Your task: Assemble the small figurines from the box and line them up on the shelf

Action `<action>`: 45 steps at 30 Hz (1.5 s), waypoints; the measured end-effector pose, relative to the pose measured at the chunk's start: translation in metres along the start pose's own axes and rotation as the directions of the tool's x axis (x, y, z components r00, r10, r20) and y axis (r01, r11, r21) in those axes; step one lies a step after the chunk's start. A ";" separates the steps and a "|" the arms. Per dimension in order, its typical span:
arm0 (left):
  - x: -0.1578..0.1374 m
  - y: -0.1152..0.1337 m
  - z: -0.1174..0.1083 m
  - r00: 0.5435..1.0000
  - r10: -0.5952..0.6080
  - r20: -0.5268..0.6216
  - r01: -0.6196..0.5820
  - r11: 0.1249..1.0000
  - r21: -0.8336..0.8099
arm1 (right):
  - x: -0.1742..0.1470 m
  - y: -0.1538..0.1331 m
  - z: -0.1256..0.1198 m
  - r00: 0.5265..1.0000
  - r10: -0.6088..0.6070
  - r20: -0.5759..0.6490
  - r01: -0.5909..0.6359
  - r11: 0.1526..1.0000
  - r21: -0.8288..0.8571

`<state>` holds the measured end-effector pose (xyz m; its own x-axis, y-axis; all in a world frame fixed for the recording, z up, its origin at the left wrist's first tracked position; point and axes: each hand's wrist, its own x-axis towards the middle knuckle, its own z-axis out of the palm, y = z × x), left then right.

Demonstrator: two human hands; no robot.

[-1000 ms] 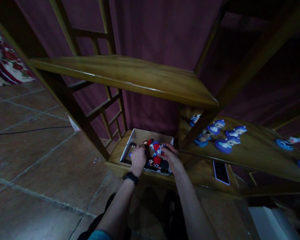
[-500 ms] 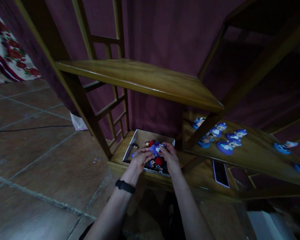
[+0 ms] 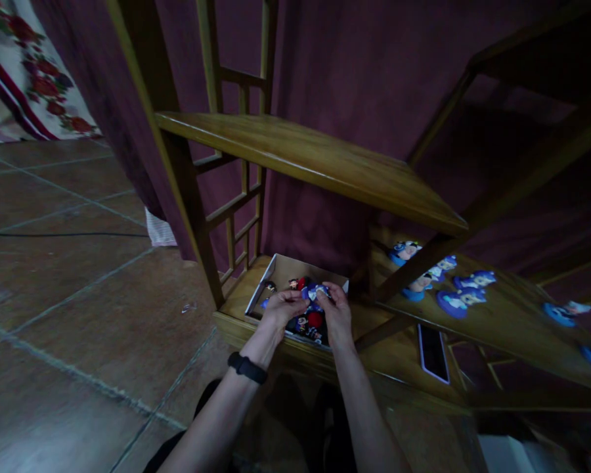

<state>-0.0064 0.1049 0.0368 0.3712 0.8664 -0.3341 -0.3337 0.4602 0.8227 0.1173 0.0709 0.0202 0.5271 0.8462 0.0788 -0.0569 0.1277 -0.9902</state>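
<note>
Between my two hands is a small purple-and-white figurine point(image 3: 316, 293), held just above an open cardboard box point(image 3: 272, 270). My left hand point(image 3: 280, 314) grips its left side with thumb and fingers, and a dark band circles that wrist. My right hand point(image 3: 337, 310) pinches its right side. Below and around my hands, the box holds several more figurines, among them one with a red round part point(image 3: 314, 320) and a dark-haired one point(image 3: 270, 287) at the left. My fingers cover part of the held figurine.
The box stands on the low board of a wooden shelf unit point(image 3: 295, 154). Several blue and purple figurines point(image 3: 460, 301) stand on a board to the right. A phone point(image 3: 433, 353) lies below them. Wooden posts and a lattice point(image 3: 234, 217) frame the space.
My view has shifted, so the shelf appears farther right. Both hands still hold the figurine over the box, and it seems slightly turned.
</note>
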 end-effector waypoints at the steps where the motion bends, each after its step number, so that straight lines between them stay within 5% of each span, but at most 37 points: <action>1: 0.000 0.000 0.000 1.000 -0.001 -0.004 0.001 1.000 0.003 | 0.000 0.000 0.000 1.000 -0.007 0.002 0.007 1.000 -0.009; 18: -0.001 0.006 -0.003 0.990 -0.135 0.037 0.140 0.962 -0.233 | -0.001 -0.009 -0.002 0.999 -0.012 0.053 0.012 1.000 -0.002; 35: -0.005 0.002 0.004 0.995 0.083 -0.060 -0.088 0.993 -0.082 | 0.000 -0.014 0.000 0.990 -0.062 0.130 0.066 0.997 -0.030; 45: -0.009 0.004 0.007 0.954 0.277 -0.115 -0.273 0.961 0.045 | -0.002 -0.013 0.003 0.987 -0.099 0.130 0.104 0.994 -0.037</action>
<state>-0.0048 0.0979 0.0461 0.1620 0.9763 -0.1438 -0.3827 0.1965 0.9027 0.1150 0.0692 0.0331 0.4150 0.8897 0.1905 0.0302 0.1958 -0.9802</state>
